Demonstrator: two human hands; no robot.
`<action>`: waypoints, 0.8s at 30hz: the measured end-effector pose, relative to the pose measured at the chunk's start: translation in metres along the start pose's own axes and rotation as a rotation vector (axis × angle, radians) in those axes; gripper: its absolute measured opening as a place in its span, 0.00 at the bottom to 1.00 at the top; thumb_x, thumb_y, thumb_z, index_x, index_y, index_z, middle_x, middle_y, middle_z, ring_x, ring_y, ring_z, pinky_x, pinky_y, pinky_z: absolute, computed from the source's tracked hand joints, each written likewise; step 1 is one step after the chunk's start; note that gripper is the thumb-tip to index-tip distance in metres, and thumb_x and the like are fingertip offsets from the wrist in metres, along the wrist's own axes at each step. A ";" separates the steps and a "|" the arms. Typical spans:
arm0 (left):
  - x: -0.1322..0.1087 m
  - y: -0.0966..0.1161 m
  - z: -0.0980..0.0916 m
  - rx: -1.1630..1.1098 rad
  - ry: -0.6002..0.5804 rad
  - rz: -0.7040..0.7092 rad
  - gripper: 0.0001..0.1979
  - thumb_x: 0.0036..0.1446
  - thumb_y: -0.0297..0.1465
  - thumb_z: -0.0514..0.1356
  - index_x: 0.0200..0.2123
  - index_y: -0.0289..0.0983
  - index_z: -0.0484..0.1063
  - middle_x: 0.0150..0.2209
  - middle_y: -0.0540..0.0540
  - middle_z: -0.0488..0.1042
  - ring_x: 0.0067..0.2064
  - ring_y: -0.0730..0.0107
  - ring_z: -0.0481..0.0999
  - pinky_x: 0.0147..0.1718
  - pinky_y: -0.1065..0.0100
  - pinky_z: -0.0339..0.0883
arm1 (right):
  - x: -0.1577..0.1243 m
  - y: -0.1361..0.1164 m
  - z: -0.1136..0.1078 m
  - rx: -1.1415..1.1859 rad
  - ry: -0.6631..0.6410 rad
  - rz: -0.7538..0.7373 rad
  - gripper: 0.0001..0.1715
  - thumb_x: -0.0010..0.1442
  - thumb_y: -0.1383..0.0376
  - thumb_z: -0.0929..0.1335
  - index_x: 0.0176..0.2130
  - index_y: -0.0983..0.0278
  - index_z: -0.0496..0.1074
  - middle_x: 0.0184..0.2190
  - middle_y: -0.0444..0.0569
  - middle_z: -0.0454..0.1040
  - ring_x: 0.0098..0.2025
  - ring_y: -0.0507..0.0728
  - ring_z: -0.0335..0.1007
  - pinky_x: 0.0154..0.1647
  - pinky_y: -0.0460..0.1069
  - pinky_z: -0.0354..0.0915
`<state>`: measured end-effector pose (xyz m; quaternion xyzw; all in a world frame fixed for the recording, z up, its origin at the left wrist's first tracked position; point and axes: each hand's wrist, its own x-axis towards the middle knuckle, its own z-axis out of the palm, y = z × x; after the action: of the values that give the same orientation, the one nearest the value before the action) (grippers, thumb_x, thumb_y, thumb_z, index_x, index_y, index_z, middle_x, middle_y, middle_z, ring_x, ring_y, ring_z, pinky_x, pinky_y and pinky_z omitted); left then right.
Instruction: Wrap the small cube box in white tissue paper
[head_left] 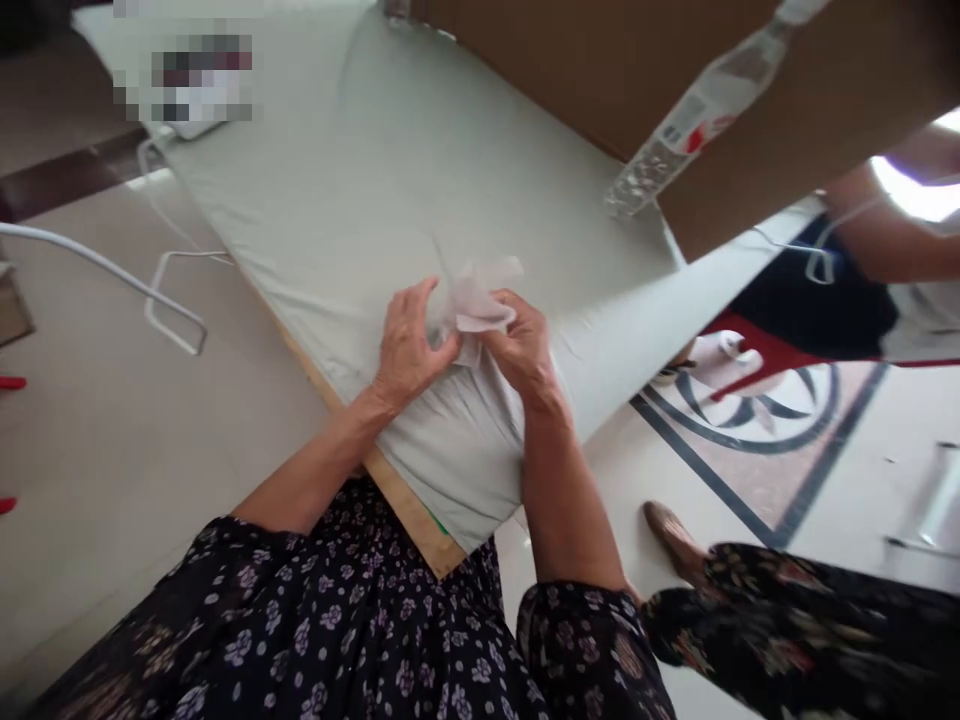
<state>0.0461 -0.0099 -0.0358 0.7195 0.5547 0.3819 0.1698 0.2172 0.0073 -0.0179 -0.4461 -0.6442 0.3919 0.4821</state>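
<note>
While right hand (521,345) grips sheet (478,308), fingertips (502,297) partly hidden

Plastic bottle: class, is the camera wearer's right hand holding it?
No, the right hand holds a crumpled, whitish thin piece, and the plastic bottle is apart from it.

Garment (390,635), 6 to 7 o'clock in view: black or very dark ground, dense small flowers, lilac to whitish; cloth gathered in loose folds. Left sleeve (169,625), 8 o'clock: same print, thin and partly see-through, larger tan motifs toward its lower edge. Right sleeve (592,650), 5 o'clock: matching, full-cut, tan motif on its outer side. Forearms bare below the sleeve ends; left hand (409,345) and right hand (523,340) also bare.
</note>
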 end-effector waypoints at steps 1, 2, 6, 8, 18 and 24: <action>0.003 -0.004 0.001 -0.042 -0.040 0.018 0.34 0.62 0.34 0.63 0.69 0.39 0.56 0.64 0.35 0.66 0.65 0.52 0.66 0.61 0.54 0.65 | 0.000 0.001 -0.001 -0.010 0.000 -0.011 0.11 0.60 0.56 0.73 0.33 0.61 0.74 0.34 0.44 0.76 0.40 0.55 0.73 0.49 0.52 0.69; 0.005 -0.009 0.001 -0.090 -0.078 0.034 0.35 0.62 0.35 0.62 0.70 0.40 0.55 0.66 0.35 0.64 0.68 0.52 0.64 0.63 0.53 0.63 | -0.001 0.003 -0.002 -0.026 -0.001 -0.024 0.11 0.60 0.56 0.73 0.33 0.60 0.74 0.34 0.44 0.76 0.41 0.56 0.73 0.50 0.53 0.68; 0.009 -0.021 0.002 -0.303 -0.166 0.078 0.35 0.59 0.39 0.67 0.67 0.44 0.61 0.71 0.38 0.61 0.72 0.49 0.59 0.66 0.51 0.62 | -0.009 0.006 -0.002 -0.093 -0.022 -0.123 0.09 0.60 0.58 0.72 0.32 0.59 0.74 0.35 0.45 0.79 0.43 0.56 0.75 0.52 0.53 0.68; 0.009 -0.022 0.002 -0.409 -0.172 0.054 0.34 0.57 0.41 0.69 0.64 0.46 0.65 0.70 0.38 0.62 0.71 0.48 0.62 0.64 0.51 0.65 | -0.014 0.006 -0.003 -0.143 -0.041 -0.140 0.05 0.61 0.60 0.71 0.35 0.59 0.75 0.39 0.46 0.80 0.45 0.56 0.76 0.53 0.53 0.69; 0.015 -0.022 0.000 -0.493 -0.222 0.016 0.20 0.54 0.42 0.70 0.47 0.40 0.74 0.67 0.36 0.66 0.71 0.48 0.64 0.66 0.53 0.63 | -0.021 0.006 -0.005 -0.207 -0.041 -0.200 0.05 0.62 0.59 0.72 0.37 0.58 0.77 0.42 0.47 0.82 0.49 0.58 0.78 0.57 0.56 0.70; 0.018 -0.021 0.000 -0.465 -0.240 0.002 0.17 0.54 0.43 0.69 0.41 0.39 0.73 0.59 0.39 0.73 0.70 0.50 0.65 0.64 0.53 0.64 | -0.031 0.005 -0.005 -0.159 -0.009 -0.166 0.08 0.63 0.58 0.74 0.42 0.56 0.77 0.49 0.47 0.82 0.54 0.59 0.78 0.62 0.59 0.68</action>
<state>0.0340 0.0141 -0.0435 0.7019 0.4270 0.4111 0.3949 0.2268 -0.0203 -0.0298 -0.4265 -0.7101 0.3005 0.4728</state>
